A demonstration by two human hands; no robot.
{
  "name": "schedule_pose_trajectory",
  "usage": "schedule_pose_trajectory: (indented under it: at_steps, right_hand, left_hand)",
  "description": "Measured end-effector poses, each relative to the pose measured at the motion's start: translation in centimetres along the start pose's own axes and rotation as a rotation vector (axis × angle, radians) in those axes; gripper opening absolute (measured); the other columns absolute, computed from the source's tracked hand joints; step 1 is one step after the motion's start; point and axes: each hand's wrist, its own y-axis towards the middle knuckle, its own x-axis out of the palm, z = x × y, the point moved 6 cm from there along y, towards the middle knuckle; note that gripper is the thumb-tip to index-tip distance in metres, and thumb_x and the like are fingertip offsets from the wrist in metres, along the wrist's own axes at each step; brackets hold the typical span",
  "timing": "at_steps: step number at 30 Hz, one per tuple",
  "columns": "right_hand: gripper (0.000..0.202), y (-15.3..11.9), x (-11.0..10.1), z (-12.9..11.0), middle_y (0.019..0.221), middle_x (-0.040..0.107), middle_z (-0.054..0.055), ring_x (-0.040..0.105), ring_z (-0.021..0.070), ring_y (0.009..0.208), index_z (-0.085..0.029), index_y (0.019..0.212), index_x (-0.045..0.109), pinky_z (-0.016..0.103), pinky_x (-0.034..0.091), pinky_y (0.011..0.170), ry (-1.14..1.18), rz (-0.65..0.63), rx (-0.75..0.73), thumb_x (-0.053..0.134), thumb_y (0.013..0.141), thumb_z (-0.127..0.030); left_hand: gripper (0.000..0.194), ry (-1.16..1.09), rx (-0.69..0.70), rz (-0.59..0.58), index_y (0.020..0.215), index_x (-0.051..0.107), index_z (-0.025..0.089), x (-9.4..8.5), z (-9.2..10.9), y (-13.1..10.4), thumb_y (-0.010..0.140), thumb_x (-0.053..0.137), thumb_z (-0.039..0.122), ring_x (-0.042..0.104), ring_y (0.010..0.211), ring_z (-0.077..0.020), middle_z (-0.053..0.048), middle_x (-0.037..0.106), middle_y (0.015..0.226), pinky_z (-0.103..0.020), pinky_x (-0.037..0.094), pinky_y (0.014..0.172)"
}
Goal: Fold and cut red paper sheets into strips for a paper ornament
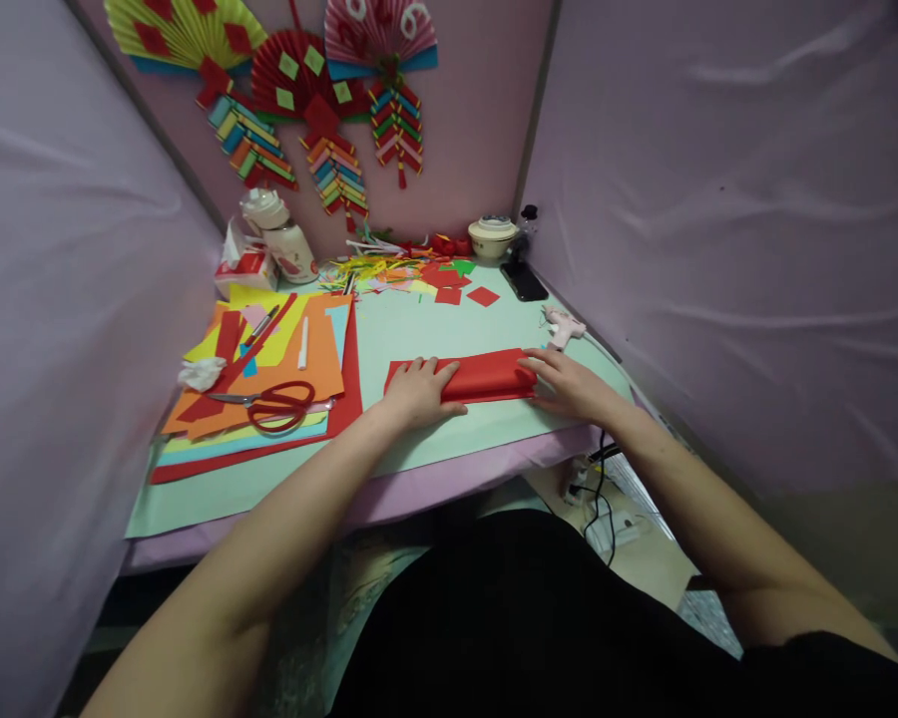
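A folded strip of red paper (pixel 488 377) lies lengthwise on the pale green tabletop in front of me. My left hand (pixel 421 390) rests on its left part, fingers spread and pressing down flat. At the strip's right end, my right hand (pixel 567 382) has its fingers curled around the edge, with the thumb on the near side. The layers at that end stand slightly apart. To the left, red-handled scissors (pixel 278 404) lie on a stack of coloured paper (pixel 329 371).
A white glue gun (pixel 564 327) with a cord and a black phone (pixel 524 280) lie at the right. Paper scraps (pixel 389 271) cover the back, near a bottle (pixel 288 244), tissue box (pixel 246 269) and lidded bowl (pixel 492 237). Paper fan decorations (pixel 321 75) hang on the wall.
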Motion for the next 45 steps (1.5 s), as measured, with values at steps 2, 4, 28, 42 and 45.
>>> schedule_pose_trajectory:
  at_steps: [2, 4, 28, 42, 45]
  right_hand:
    - [0.053, 0.3, 0.3, -0.1, 0.14, 0.051, 0.012, 0.05, 0.0277, 0.126, -0.022, 0.136, 0.048, 0.046, 0.043, 0.103, 0.019, -0.034, -0.007, 0.057, 0.084, -0.025]
    - [0.053, 0.7, 0.7, 0.1, 0.137, 0.056, 0.008, 0.054, 0.0267, 0.122, -0.025, 0.136, 0.05, 0.043, 0.046, 0.099, 0.041, -0.065, 0.013, 0.057, 0.083, -0.024]
    - [0.027, -7.4, 2.2, -0.9, 0.118, 0.061, 0.01, 0.057, 0.0279, 0.112, -0.026, 0.11, 0.064, 0.048, 0.047, 0.097, 0.34, 0.298, 0.214, 0.062, 0.086, -0.037]
    - [0.009, 2.7, -9.4, -6.7, 0.083, 0.064, 0.002, 0.06, 0.0184, 0.079, -0.025, 0.091, 0.062, 0.033, 0.049, 0.073, 0.561, 0.748, 0.093, 0.057, 0.09, -0.033]
    - [0.006, 4.2, -11.3, -8.9, 0.082, 0.063, 0.002, 0.059, 0.0172, 0.076, -0.024, 0.089, 0.061, 0.033, 0.048, 0.071, 0.552, 0.686, 0.006, 0.057, 0.091, -0.028]
  left_hand:
    - [0.085, 0.005, -0.003, -0.008, 0.148, 0.032, 0.026, -0.1, 0.1, 0.0, 0.079, 0.047, 0.073, 0.036, 0.133, -0.0384, -0.016, 0.039, 0.148, -0.048, 0.029, 0.106]
    - [0.085, 0.008, -0.005, -0.018, 0.148, 0.032, 0.026, -0.1, 0.1, 0.1, 0.079, 0.048, 0.073, 0.036, 0.132, -0.0382, -0.016, 0.038, 0.149, -0.048, 0.029, 0.106]
    - [0.106, 0.027, 0.066, 0.025, 0.148, 0.031, 0.023, 0.5, 2.9, -5.5, 0.062, 0.066, 0.076, 0.038, 0.131, -0.0387, -0.017, 0.042, 0.145, -0.048, 0.033, 0.105]
    - [0.058, -0.384, -0.031, 0.389, 0.141, 0.04, 0.024, -6.1, 2.1, -6.9, 0.087, 0.056, 0.039, 0.055, 0.122, -0.0271, -0.005, 0.054, 0.139, -0.038, 0.048, 0.095]
    - [0.071, -0.44, -0.05, 0.457, 0.146, 0.031, 0.022, -6.6, 2.4, -7.2, 0.084, 0.061, 0.038, 0.056, 0.12, -0.0286, -0.009, 0.053, 0.138, -0.039, 0.049, 0.093]
